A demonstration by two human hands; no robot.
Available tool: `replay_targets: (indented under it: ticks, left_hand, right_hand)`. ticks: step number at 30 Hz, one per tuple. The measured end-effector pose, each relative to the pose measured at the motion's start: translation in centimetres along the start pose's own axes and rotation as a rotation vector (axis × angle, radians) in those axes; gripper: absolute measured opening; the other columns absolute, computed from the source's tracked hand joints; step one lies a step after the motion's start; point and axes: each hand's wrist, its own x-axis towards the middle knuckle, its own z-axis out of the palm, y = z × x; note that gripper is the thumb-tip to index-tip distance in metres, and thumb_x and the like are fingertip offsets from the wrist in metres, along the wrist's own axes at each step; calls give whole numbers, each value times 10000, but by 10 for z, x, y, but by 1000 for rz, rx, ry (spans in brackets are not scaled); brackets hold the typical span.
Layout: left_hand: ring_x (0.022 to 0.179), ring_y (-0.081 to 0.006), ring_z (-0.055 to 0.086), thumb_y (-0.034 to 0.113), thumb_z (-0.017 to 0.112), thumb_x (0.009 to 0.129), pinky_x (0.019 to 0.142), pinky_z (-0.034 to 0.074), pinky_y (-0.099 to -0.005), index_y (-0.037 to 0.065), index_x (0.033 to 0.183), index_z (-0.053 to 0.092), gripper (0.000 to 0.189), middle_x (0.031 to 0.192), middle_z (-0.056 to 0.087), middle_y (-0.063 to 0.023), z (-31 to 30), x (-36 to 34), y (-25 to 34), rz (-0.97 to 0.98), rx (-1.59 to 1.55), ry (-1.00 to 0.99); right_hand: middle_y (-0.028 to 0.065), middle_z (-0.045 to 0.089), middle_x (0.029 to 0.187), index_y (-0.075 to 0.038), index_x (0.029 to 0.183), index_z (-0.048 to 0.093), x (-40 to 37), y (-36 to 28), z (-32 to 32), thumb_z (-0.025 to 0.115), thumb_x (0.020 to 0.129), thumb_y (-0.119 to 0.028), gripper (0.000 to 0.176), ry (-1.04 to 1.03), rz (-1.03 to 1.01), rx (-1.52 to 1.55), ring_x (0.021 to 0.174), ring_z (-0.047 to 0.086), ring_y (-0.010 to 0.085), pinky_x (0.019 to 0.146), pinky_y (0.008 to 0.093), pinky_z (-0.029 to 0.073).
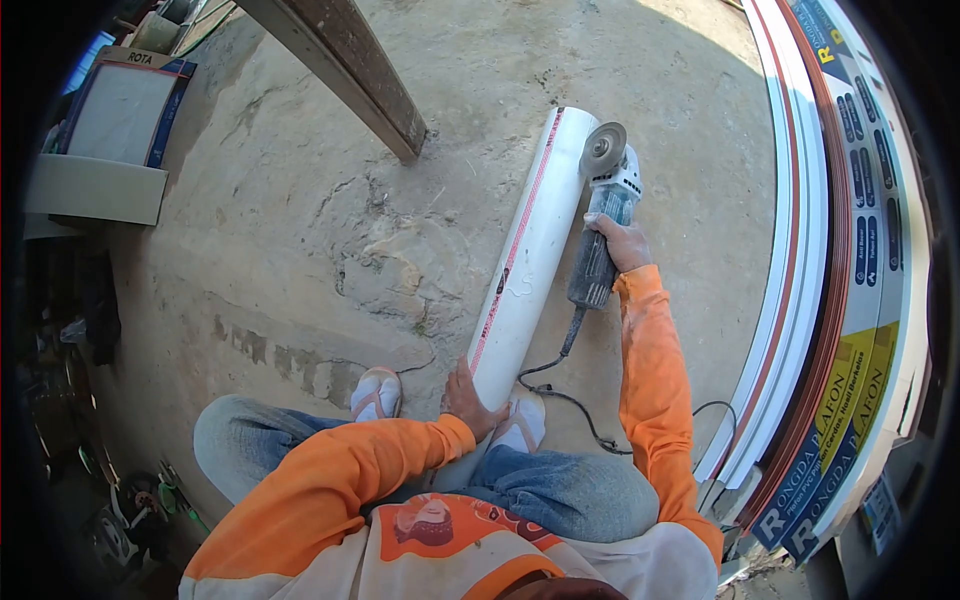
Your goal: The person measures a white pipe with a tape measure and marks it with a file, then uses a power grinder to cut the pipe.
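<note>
A long white PVC pipe (530, 240) with a red printed stripe lies on the concrete, its near end running back between my knees. Near that end, my left hand (471, 402) presses on the pipe with its fingers over the side. My right hand (622, 243) is wrapped around the body of an angle grinder (596, 262) to the right of the pipe. The grinder's disc (604, 150) sits right at the pipe's side, close to the far end. From the grinder's rear a black cord (562, 392) trails back along the floor.
A brown post (360, 80) stands on the floor ahead, left of the pipe. Long white panels (780, 300) and labelled ceiling-panel boxes (850, 400) line the right side. A tile box (120, 110) stands at far left. My sandalled feet (376, 393) flank the pipe.
</note>
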Motion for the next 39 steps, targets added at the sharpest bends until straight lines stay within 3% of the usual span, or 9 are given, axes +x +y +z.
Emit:
replay_targets:
  ticks: [12,14,23,24,26,39]
  left_hand:
    - [1117,-427,418,318,806,603,972,364,-471,-13,1413,75,1140,1210,366,-263,3,-2,-1,9,16,25]
    - [1101,-423,430,307,814,594,964,374,-458,-21,1407,88,1138,1188,380,-267,4,-1,-3,20,23,45]
    - [1133,-432,408,324,804,605,981,355,-485,-10,1414,76,1139,1229,359,-261,3,-2,-3,10,2,25]
    - [1134,-431,406,328,803,606,982,355,-483,-9,1415,74,1140,1229,358,-260,3,-1,-2,0,6,22]
    - [1136,-431,405,332,802,608,982,355,-482,-9,1416,72,1141,1229,357,-259,2,-1,-1,-9,9,19]
    - [1127,-435,417,356,793,613,969,366,-490,6,1428,63,1149,1231,355,-264,4,-1,-3,-7,30,10]
  right_hand:
    - [142,666,812,71,955,633,4,13,0,713,635,-438,607,27,2,-81,704,657,234,656,327,502]
    - [73,632,744,29,908,627,4,13,1,716,696,-312,411,26,1,-46,619,601,150,588,298,486]
    - [61,624,687,14,815,656,-1,19,2,722,698,-300,341,36,8,-27,572,593,143,570,292,481]
    - [61,624,687,14,815,656,-4,17,1,722,698,-300,341,36,7,-27,572,593,143,570,292,481]
    - [131,669,773,44,891,659,-7,16,0,725,632,-425,539,22,-9,-112,679,658,222,652,325,507]
    - [102,655,763,33,898,647,-20,20,4,742,654,-352,466,16,-22,5,651,636,180,613,315,502]
